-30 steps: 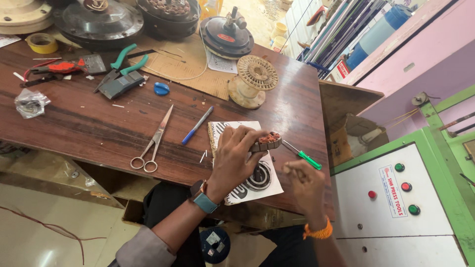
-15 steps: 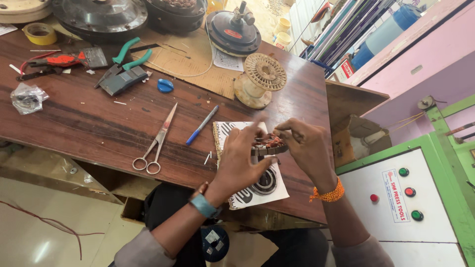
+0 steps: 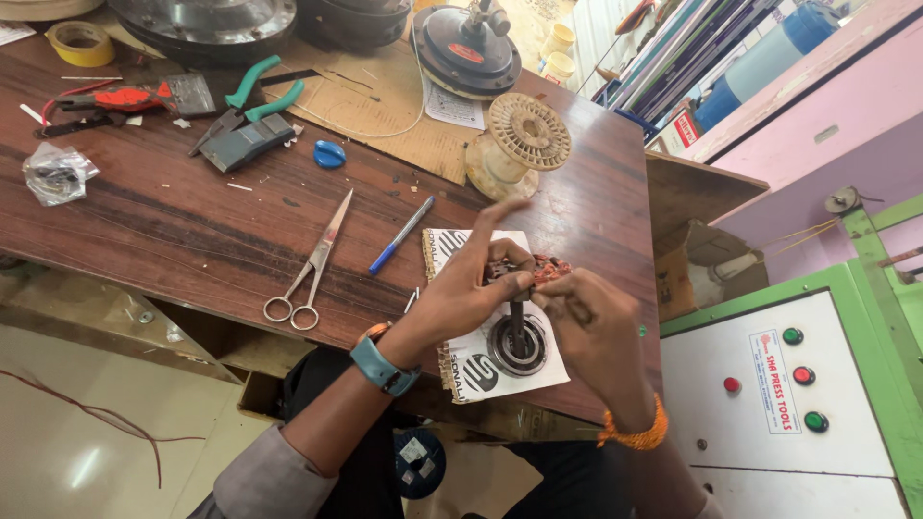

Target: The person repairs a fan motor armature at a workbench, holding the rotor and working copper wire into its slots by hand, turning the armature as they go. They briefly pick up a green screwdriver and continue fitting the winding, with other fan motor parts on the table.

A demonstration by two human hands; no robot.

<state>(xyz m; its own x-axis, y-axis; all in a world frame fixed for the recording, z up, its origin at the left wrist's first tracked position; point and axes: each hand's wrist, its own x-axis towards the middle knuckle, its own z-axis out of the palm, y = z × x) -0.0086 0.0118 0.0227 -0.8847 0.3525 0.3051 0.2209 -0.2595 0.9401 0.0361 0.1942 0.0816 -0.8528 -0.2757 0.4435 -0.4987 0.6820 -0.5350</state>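
Centre-right of frame, above the worktop (image 3: pixel 144 231): small motor armature (image 3: pixel 524 288), copper windings on a steel shaft. Your left hand (image 3: pixel 471 288) and right hand (image 3: pixel 586 322) both pinch it closed. Likely dense, rigid; windings delicate, so grip the core.

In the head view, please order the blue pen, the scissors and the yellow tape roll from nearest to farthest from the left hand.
From the left hand:
1. Blue pen, just beyond it, up and left.
2. Scissors, farther left, mid-table.
3. Yellow tape roll, at the far left corner.
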